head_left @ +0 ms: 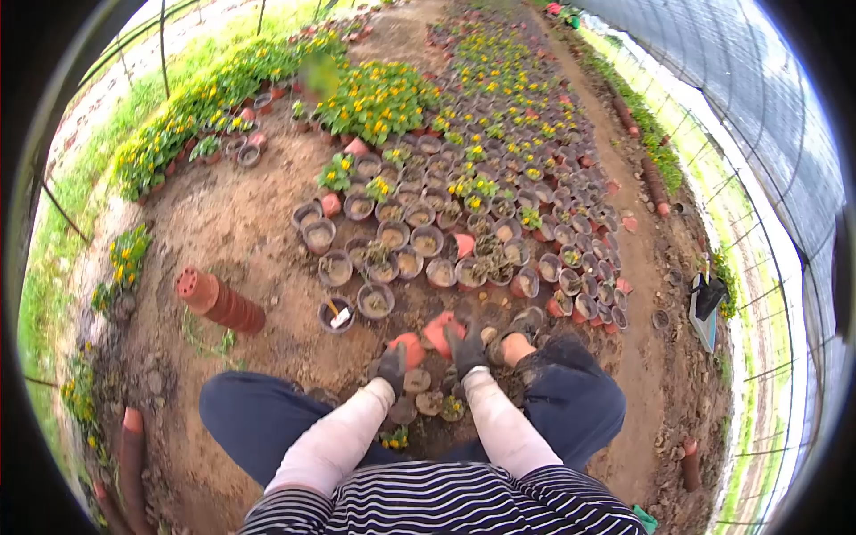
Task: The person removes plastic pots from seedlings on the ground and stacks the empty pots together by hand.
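Observation:
My left hand [390, 368], in a dark glove, has its fingers closed on a reddish plastic flower pot [409, 349]. Close beside it my right hand [467, 349], also gloved, grips a second reddish flower pot [440, 333]. Both pots are low over the ground between my knees, and the hands partly cover them. Below the hands lie several round soil clumps [429, 403], one with a small yellow-flowered plant [453, 408]. Just ahead stands a dark pot [336, 316] with a white-and-orange item in it.
A leaning stack of reddish pots [219, 301] stands on bare soil at left. Many soil-filled pots [392, 234] and yellow-flowered plants [370, 100] spread ahead. A dirt path [629, 250] runs along the right, with a grey container [703, 316] beside the netting.

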### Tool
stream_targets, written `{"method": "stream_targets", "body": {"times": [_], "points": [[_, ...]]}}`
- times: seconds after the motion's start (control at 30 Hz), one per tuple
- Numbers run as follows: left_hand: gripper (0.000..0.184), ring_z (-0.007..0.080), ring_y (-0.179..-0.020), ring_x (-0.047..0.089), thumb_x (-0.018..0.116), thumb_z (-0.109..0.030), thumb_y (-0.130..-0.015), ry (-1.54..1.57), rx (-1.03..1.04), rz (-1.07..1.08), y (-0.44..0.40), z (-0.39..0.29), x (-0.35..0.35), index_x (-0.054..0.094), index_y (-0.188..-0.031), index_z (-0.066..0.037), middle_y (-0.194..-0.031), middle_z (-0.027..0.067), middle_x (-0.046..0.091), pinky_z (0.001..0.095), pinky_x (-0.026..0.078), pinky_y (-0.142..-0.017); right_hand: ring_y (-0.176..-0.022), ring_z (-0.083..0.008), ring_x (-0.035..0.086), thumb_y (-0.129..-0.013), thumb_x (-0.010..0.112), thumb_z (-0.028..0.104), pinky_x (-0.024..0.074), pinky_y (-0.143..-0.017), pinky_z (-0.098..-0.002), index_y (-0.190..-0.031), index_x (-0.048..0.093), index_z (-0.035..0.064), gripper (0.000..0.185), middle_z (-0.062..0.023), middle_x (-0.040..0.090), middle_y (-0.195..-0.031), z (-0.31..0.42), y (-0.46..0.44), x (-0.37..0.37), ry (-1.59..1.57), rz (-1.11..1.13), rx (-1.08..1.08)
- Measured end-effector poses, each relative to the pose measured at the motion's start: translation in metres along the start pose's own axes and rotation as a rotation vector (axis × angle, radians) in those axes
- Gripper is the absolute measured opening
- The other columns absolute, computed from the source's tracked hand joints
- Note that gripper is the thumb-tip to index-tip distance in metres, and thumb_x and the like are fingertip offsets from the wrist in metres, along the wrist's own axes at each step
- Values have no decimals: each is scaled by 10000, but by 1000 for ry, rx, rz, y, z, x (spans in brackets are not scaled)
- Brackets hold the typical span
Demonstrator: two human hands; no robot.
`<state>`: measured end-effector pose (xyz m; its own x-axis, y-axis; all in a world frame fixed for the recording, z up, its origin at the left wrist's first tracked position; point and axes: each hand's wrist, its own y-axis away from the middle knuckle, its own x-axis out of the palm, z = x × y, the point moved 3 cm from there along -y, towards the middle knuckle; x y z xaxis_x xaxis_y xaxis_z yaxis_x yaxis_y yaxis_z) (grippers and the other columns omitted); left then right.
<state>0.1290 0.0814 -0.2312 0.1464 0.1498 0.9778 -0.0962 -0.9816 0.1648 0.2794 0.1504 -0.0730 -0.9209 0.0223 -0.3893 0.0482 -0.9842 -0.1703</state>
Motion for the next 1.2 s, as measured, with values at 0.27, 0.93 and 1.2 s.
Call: {"method": "stream_targets", "body": {"times": [0.27, 0.93, 1.2], "points": [[509, 251, -1240, 399, 408, -343, -950, 31, -67, 22, 32, -28, 163, 321, -1345, -33, -1355, 132, 397, 379, 300, -1066, -1141, -226, 491, -860, 616, 313, 410, -977, -381, -1315, 376, 56, 575, -116, 484, -1274, 11, 42, 56, -1064, 431, 680], [440, 262, -1102, 520, 496, -331, -913, -1167, 187, -1083, 33, -49, 62, 487, -1192, 9, -1186, 138, 560, 339, 375, -938, -892, -194, 632, -752, 556, 97, 487, -786, -288, -1029, 651, 41, 299, -102, 671, -913, -101, -69, 201, 540, 612, 341], [366, 200, -958, 583, 490, -311, -920, -830, 141, -1102, 30, -52, 33, 538, -1108, 0, -1067, 148, 591, 335, 458, -808, -1022, -182, 563, -823, 540, 41, 460, -885, -304, -1194, 512, 0, 375, -99, 556, -1178, -18, -17, 81, -739, 818, 555]]}}
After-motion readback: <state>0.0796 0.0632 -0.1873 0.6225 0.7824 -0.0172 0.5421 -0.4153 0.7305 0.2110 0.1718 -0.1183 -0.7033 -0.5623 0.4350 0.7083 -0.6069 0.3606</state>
